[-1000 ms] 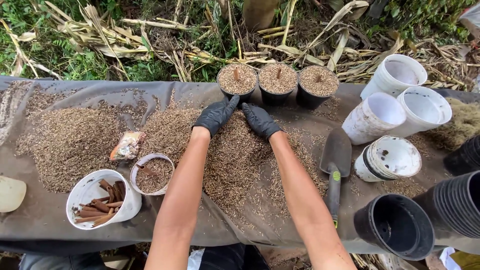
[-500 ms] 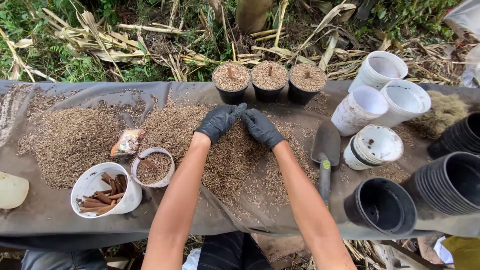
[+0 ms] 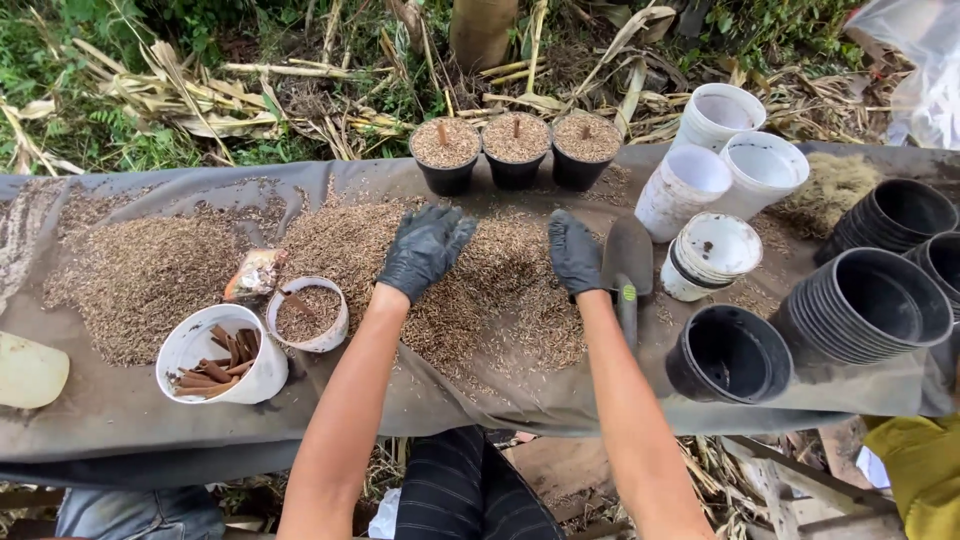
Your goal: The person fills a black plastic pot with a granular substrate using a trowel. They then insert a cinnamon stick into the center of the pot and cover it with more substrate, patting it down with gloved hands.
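Both my hands wear black gloves over a spread of brown husk-like mix [image 3: 500, 285] on a dark sheet [image 3: 90, 420]. My left hand [image 3: 424, 250] rests flat on the mix, fingers apart, holding nothing. My right hand [image 3: 574, 252] lies palm down at the right edge of the pile, beside a small trowel [image 3: 626, 268] with a dark blade and green-marked handle; it touches the mix, not gripping the trowel. Three filled black pots [image 3: 514, 148], each with a brown stick upright in it, stand in a row at the far edge.
A white bucket of brown cuttings [image 3: 215, 358] and a small white cup of mix [image 3: 308, 317] sit left, with a crumpled packet [image 3: 255, 274]. White pots [image 3: 712, 175] and stacked black pots [image 3: 862, 312] crowd the right; one black pot [image 3: 728, 357] stands alone. Dry stalks lie behind.
My hands were together near the filled pots; they have drawn back and apart, the right one sliding right to the trowel. The view has shifted rightward.
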